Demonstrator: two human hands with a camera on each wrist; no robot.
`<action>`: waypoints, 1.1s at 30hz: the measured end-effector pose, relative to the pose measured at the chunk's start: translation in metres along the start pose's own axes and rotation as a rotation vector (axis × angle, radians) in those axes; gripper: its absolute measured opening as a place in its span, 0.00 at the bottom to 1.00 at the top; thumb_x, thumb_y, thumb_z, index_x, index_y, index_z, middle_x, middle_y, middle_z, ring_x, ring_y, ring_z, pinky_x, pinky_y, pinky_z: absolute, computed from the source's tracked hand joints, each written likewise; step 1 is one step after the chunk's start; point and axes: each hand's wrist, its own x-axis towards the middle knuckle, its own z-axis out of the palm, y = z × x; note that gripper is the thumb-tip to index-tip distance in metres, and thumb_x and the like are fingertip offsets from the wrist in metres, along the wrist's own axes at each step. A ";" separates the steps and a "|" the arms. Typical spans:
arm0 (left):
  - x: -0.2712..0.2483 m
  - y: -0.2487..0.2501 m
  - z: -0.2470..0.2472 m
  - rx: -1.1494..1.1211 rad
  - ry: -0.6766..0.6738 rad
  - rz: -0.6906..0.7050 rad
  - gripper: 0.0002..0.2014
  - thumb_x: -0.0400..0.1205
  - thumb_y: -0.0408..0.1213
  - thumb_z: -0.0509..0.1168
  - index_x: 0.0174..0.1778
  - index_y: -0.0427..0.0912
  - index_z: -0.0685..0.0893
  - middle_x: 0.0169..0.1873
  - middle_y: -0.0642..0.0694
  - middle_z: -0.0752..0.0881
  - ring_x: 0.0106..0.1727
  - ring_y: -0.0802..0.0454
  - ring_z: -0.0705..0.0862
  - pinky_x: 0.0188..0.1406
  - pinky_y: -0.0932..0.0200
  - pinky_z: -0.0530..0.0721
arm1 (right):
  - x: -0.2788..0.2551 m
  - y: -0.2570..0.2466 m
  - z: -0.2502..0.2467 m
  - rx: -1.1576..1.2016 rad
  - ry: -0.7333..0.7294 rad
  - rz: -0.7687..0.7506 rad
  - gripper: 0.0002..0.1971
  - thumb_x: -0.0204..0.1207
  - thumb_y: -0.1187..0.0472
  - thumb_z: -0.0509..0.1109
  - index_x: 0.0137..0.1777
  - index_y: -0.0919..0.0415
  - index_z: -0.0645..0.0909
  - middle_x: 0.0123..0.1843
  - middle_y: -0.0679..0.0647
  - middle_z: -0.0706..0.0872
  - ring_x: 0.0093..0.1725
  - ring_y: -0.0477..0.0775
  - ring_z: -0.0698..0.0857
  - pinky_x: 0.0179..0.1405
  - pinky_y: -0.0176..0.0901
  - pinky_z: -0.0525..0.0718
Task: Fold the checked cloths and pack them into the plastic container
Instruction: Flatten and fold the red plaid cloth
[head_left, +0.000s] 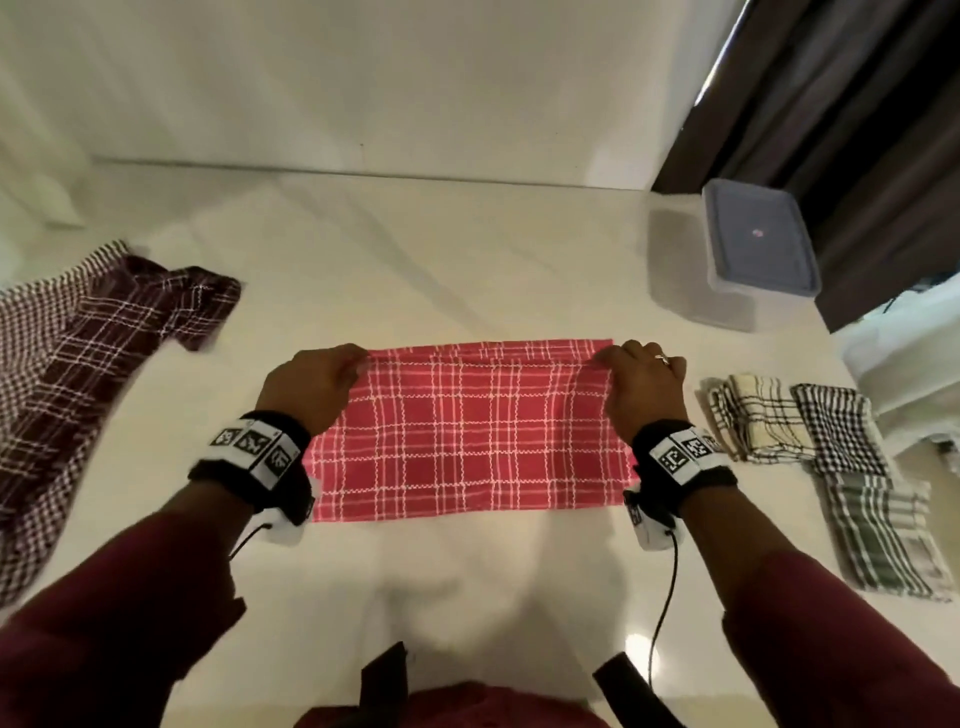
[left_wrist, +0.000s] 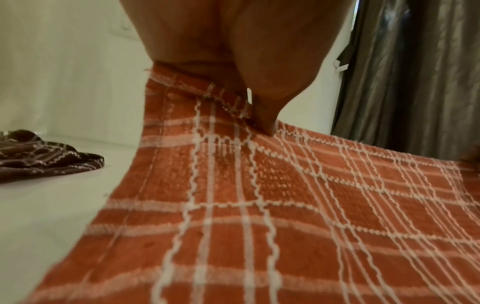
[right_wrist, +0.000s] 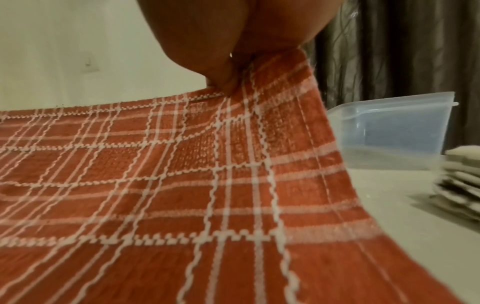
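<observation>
The red checked cloth (head_left: 467, 431) lies in the middle of the white table (head_left: 467, 249), its top layer drawn toward the far edge. The left hand (head_left: 311, 387) pinches the far left corner and the right hand (head_left: 641, 387) pinches the far right corner, each clamped on the cloth with fingers curled round the hem.

Only the head view takes in the whole layout: a heap of dark maroon cloths (head_left: 88, 374) at the left, three folded cloths at the right, namely a cream checked cloth (head_left: 758, 415), a black-and-white checked cloth (head_left: 841, 431) and a grey striped cloth (head_left: 883, 535), and the plastic container (head_left: 748, 260) at the far right corner beside a dark curtain (head_left: 857, 104).

The left wrist view shows what the head view hides: the thumb (left_wrist: 265, 115) pressing down on the raised corner, the cloth sloping up from the table to the fingers. The right wrist view shows the right corner lifted in the same way, with the container's clear wall and rim seen side-on just past the cloth's edge, and the folded pile as stacked layers.
</observation>
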 end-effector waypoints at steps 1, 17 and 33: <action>0.012 -0.003 0.000 -0.018 -0.023 -0.009 0.16 0.86 0.50 0.55 0.64 0.52 0.82 0.53 0.45 0.89 0.54 0.40 0.85 0.49 0.50 0.80 | 0.010 0.000 0.002 -0.005 -0.029 0.005 0.24 0.65 0.75 0.63 0.58 0.55 0.84 0.49 0.54 0.85 0.53 0.62 0.79 0.50 0.48 0.57; 0.076 -0.033 0.060 0.137 0.020 0.037 0.33 0.74 0.45 0.70 0.75 0.43 0.71 0.78 0.38 0.67 0.80 0.36 0.61 0.77 0.36 0.59 | 0.083 -0.031 0.079 0.051 -0.337 -0.014 0.35 0.80 0.52 0.62 0.84 0.55 0.51 0.86 0.59 0.46 0.84 0.61 0.40 0.82 0.61 0.39; 0.026 -0.048 0.080 0.226 -0.514 0.139 0.81 0.39 0.83 0.65 0.74 0.56 0.18 0.74 0.49 0.16 0.75 0.43 0.17 0.70 0.42 0.15 | 0.026 -0.086 0.098 0.045 -0.770 -0.313 0.76 0.41 0.17 0.71 0.77 0.39 0.21 0.78 0.51 0.16 0.75 0.63 0.17 0.69 0.72 0.20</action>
